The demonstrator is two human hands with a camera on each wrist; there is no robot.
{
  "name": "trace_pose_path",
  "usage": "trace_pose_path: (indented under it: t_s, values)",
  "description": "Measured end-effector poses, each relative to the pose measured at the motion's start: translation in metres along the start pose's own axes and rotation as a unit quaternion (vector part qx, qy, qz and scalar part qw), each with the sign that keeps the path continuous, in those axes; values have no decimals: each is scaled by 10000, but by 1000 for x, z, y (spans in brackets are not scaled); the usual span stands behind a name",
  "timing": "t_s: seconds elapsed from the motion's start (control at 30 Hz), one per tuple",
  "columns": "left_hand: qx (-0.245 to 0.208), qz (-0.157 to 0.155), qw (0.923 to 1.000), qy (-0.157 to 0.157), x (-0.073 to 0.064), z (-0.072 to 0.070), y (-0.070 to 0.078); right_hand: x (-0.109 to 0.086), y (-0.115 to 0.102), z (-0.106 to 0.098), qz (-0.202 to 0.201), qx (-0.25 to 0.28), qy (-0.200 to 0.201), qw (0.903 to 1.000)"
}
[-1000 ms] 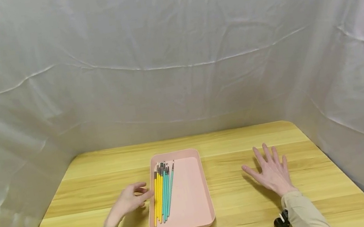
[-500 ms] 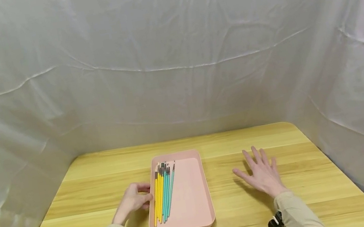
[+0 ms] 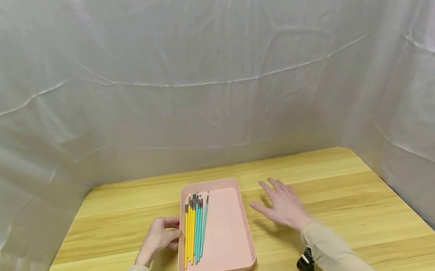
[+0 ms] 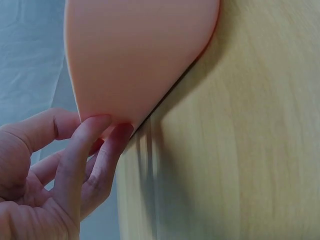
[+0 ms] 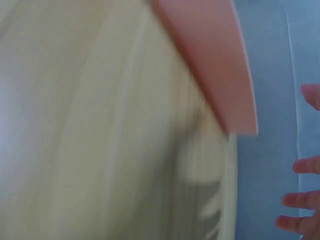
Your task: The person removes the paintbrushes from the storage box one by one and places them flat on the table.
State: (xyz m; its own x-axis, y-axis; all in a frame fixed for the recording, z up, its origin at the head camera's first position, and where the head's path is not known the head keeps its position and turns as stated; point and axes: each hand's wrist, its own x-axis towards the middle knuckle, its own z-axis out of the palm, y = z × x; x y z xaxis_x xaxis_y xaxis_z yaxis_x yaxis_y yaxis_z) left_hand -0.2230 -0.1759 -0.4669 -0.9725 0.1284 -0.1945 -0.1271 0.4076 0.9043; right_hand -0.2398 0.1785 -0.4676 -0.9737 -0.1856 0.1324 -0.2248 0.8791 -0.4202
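A pink tray (image 3: 229,229) rests on the wooden table, holding paintbrushes with yellow handles (image 3: 189,236) and teal handles (image 3: 201,229) along its left side. Their bristle ends point away from me. At the tray's left wall, my left hand (image 3: 160,236) has bent fingers gripping the edge; the left wrist view shows fingertips (image 4: 100,122) against the outer wall. My right hand (image 3: 282,203) hovers to the right of the tray with fingers spread, apart from it. Only some right fingertips (image 5: 302,200) show at the border of the right wrist view.
The wooden table (image 3: 355,237) extends on both sides of the tray. A pale cloth curtain (image 3: 213,107) encloses the back and sides. Each sleeve carries a small black camera (image 3: 305,262) at the wrist.
My left hand has closed in on the tray's left edge and grips it. My right hand has travelled left toward the tray. The tray and paintbrushes have stayed nearly in place.
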Motion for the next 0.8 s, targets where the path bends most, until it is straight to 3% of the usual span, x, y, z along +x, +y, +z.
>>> trace_pose_path:
  t_s: [0.2, 0.4, 0.57, 0.8]
  values:
    - [49, -7, 10000, -16, 1, 1, -1, 14, -38, 5, -187, 646, -8, 9977]
    - [50, 35, 10000, 16, 4, 1, -4, 27, -59, 9, -256, 1357, -91, 9904]
    - [-50, 74, 10000, -28, 5, 0, -4, 41, -70, 14, -470, 1564, -345, 9860]
    - [-83, 96, 9999, -55, 6, -1, -6, 56, -85, 26, -365, 1628, -760, 9830]
